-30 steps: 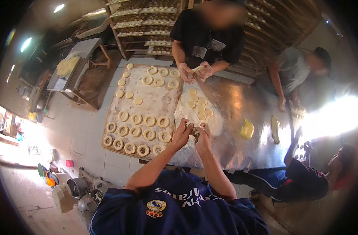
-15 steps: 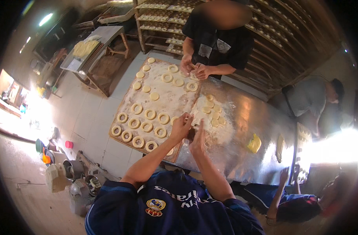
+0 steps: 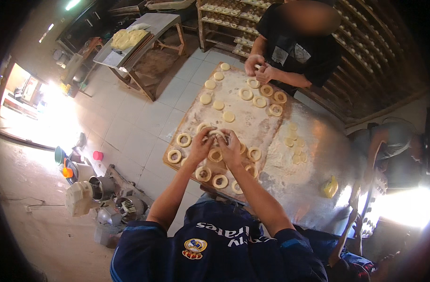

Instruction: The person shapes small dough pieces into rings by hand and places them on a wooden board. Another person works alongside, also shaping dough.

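Note:
My left hand (image 3: pixel 202 145) and my right hand (image 3: pixel 231 149) come together above the floured wooden board (image 3: pixel 245 129). Between them they hold a pale dough ring (image 3: pixel 218 133), with fingers curled round its two sides; my hands partly hide it. Below and around my hands lie several shaped rings, among them one raw dough ring (image 3: pixel 183 139) left of my left hand and another dough ring (image 3: pixel 254 154) right of my right hand. Farther up the board are flat dough rounds, such as this dough disc (image 3: pixel 228 116).
Across the board a co-worker (image 3: pixel 297 51) handles a small piece of dough. Several dough discs (image 3: pixel 297 145) lie on the floured metal table (image 3: pixel 314 188), with a yellow bag (image 3: pixel 330 187) farther right. Racks of trays (image 3: pixel 229 21) stand behind. Other people work at the right.
My hands have moved from the board's right edge to over its rings and now hold a dough ring between them. The co-worker's hands have lifted off the board. The view has shifted.

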A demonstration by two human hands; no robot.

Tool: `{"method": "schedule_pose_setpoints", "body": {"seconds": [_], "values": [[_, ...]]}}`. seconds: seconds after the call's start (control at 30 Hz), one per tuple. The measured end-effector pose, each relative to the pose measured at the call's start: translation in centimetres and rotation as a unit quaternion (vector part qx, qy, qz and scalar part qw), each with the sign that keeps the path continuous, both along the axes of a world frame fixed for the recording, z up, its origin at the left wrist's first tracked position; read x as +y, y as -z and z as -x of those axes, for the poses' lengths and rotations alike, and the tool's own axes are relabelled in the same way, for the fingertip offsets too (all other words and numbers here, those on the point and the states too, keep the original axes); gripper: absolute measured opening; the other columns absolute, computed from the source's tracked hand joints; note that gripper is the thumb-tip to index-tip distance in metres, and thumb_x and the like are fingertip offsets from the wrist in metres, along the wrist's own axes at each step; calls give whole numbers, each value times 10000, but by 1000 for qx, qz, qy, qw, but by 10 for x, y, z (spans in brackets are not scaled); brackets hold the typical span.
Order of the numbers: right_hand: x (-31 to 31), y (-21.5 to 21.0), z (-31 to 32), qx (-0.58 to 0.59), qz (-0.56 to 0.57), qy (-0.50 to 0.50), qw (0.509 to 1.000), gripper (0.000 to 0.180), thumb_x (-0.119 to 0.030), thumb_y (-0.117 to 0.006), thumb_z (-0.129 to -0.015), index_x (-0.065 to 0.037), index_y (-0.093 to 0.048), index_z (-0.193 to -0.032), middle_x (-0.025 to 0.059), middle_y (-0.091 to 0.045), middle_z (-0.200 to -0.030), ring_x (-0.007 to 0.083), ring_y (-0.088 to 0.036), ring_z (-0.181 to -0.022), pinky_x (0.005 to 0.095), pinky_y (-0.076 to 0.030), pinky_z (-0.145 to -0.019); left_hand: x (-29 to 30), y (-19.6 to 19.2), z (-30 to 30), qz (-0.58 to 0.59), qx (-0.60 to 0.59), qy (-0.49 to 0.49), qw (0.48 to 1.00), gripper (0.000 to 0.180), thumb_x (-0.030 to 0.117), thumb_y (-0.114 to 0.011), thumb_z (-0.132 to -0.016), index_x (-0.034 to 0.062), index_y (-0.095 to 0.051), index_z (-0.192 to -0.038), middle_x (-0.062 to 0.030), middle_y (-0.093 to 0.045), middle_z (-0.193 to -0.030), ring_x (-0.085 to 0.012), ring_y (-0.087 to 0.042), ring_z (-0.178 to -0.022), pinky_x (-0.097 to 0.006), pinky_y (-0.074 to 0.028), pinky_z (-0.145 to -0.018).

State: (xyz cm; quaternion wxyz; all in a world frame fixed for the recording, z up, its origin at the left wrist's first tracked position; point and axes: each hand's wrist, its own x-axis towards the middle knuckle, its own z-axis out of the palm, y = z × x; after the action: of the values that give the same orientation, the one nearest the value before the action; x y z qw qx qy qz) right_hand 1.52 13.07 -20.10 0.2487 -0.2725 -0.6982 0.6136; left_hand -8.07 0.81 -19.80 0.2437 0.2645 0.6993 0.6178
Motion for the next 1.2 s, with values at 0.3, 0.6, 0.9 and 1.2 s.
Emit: {"method": "schedule_pose_setpoints", "body": {"seconds": [0.3,0.6,0.9,1.2], "values": [[-13,17,87,-17,-85,50,995,267,-93,-686,-971,4,-628,-1213,170,-709,-1104,294,-708,-1033,416,-568,-904,-44,30,127,220,317,-112,916,294,159,-739,-979,47,-695,-1247,-188,-675,-1087,-437,-667,-996,-515,-554,-852],[86,1,55,-272,-391,102,873,326,-238,-658,-985,-31,-650,-1236,198,-694,-1209,392,-631,-1147,532,-517,-1001,-21,27,142,188,270,-62,942,296,146,-759,-937,58,-655,-1199,-186,-636,-1046,-376,-663,-997,-502,-544,-864],[35,6,31,-164,-205,72,962,303,-172,-693,-976,-67,-562,-1227,208,-699,-1054,440,-689,-972,506,-541,-829,111,68,159,176,545,51,818,301,238,-717,-972,23,-646,-1170,-224,-667,-1088,-462,-624,-1079,-542,-515,-957],[77,13,-213,-318,-275,304,855,290,-88,-740,-921,-39,-579,-1156,175,-708,-1059,385,-723,-932,463,-555,-808,121,0,-24,69,143,190,969,258,190,-740,-937,59,-569,-1079,-204,-668,-909,-445,-668,-859,-496,-525,-753]]}}
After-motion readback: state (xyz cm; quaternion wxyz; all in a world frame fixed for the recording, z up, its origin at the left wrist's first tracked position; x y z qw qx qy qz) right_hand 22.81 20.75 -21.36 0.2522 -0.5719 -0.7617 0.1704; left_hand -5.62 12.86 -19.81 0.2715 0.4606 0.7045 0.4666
